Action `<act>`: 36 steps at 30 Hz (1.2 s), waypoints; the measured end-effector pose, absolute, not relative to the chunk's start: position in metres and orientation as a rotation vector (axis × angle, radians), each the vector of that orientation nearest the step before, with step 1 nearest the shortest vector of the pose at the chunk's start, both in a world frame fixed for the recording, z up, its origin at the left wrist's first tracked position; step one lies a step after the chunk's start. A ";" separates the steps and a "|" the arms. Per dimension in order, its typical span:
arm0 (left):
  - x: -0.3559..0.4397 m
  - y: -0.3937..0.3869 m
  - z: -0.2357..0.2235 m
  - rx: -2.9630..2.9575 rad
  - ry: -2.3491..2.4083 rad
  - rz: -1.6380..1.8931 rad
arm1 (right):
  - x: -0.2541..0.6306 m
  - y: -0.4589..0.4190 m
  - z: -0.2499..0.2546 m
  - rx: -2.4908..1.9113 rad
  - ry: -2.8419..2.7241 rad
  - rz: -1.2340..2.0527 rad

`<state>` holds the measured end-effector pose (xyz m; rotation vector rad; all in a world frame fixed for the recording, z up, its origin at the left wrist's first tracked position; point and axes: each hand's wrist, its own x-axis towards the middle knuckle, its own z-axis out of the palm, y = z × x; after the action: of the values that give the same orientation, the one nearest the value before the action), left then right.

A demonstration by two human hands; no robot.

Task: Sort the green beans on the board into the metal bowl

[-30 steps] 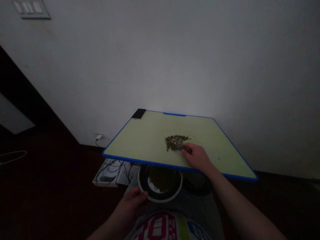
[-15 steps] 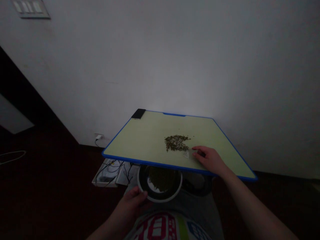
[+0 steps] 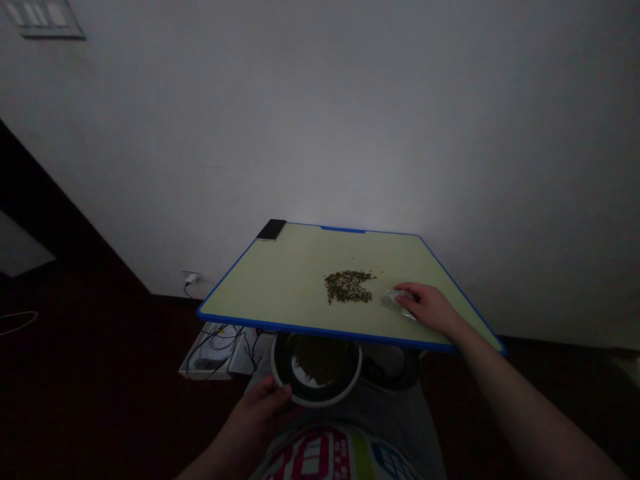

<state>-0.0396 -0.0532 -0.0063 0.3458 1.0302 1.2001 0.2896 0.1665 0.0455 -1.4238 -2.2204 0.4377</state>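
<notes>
A pale green board with a blue rim [image 3: 280,280] lies in front of me, with a small pile of green-brown grains [image 3: 349,286] near its middle. My right hand [image 3: 430,309] rests on the board to the right of the pile, fingers closed on a small whitish piece [image 3: 393,299] I cannot make out. Below the board's near edge my left hand [image 3: 263,403] grips the rim of a round bowl [image 3: 315,368] that holds more of the grains.
A dark phone [image 3: 271,229] sits at the board's far left corner. A white wall stands right behind the board. On the dark floor to the left lie a white box with cables [image 3: 220,340] and a wall plug [image 3: 191,277].
My right hand has slid from the pile's near edge to the right across the board, taking the small whitish piece with it. The left hand stays on the bowl.
</notes>
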 end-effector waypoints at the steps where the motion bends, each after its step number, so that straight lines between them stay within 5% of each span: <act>1: -0.040 -0.053 -0.007 0.339 1.035 1.201 | 0.289 0.168 0.045 -1.429 -2.224 0.433; 36: -0.039 -0.053 -0.010 0.335 1.016 1.204 | 0.272 0.171 0.048 -1.473 -2.190 0.315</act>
<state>-0.0394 -0.0531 -0.0095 0.3351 1.0159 1.2044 0.2722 0.1709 0.0481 -1.4735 -2.1902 0.3147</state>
